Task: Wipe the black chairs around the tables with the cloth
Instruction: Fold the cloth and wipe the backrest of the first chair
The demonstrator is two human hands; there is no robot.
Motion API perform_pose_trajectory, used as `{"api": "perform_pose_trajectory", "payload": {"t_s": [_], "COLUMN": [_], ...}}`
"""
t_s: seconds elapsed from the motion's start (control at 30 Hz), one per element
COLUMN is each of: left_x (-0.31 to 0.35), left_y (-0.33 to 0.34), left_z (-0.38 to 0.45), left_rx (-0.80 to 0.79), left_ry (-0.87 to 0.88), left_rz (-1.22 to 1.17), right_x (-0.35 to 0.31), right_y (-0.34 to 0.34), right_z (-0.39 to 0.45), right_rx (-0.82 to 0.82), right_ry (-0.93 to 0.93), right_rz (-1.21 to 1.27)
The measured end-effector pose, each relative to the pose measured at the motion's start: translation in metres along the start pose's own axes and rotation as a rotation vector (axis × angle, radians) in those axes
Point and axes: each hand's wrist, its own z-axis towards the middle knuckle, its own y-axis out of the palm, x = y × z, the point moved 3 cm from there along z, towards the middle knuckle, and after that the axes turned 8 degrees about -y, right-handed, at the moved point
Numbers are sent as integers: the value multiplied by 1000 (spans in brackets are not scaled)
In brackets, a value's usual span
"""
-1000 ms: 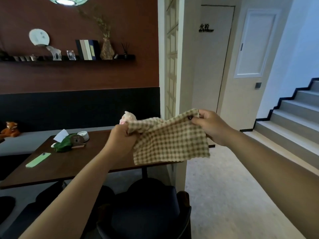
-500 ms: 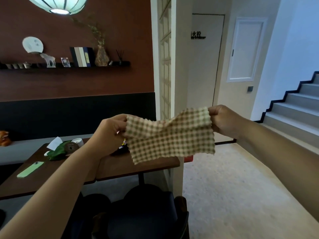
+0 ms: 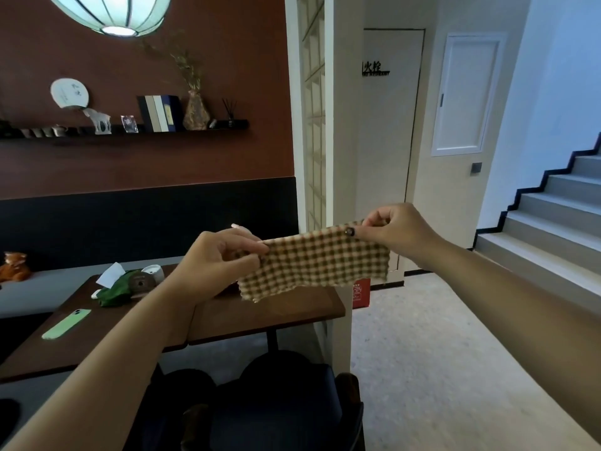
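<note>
A brown-and-cream checked cloth point(image 3: 317, 263) is stretched in the air between my hands, folded into a narrow band. My left hand point(image 3: 216, 263) pinches its left end and my right hand point(image 3: 396, 229) pinches its upper right corner, by a small dark button. Below the cloth, a black upholstered chair point(image 3: 276, 408) stands pushed up to the dark wooden table point(image 3: 276, 310). A second dark seat point(image 3: 9, 415) shows at the lower left edge.
On the table lie a green phone point(image 3: 66, 323), a green tissue pouch point(image 3: 113, 289) and a small white cup point(image 3: 153, 271). A white pillar point(image 3: 328, 157) stands just behind the table's right end. Stairs point(image 3: 553, 222) rise at the right beyond the pale floor point(image 3: 439, 353).
The cloth has been folded from a hanging square into a narrower band and both hands have shifted slightly right. The camera has tilted up, so table and chair sit lower.
</note>
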Motion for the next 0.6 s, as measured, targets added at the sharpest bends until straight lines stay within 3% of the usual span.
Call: {"api": "perform_pose_trajectory", "payload": {"t_s": [0.13, 0.23, 0.37, 0.47, 0.6], "left_x": [-17, -39, -67, -80, -87], "left_y": [14, 32, 66, 92, 116], "left_z": [3, 6, 0, -8, -13], "left_rx": [316, 190, -78, -49, -21], "left_ry": [-175, -444, -756, -832, -871], "left_rz": [40, -78, -291, -519, -782], "right_x": [1, 6, 23, 33, 24], "right_y": [22, 38, 62, 79, 105], "right_z": [-3, -4, -8, -18, -37], "right_rx": [71, 122, 16, 26, -76], "right_ry": [-56, -72, 25, 149, 76], "right_rz": [-154, -243, -423, -349, -227]}}
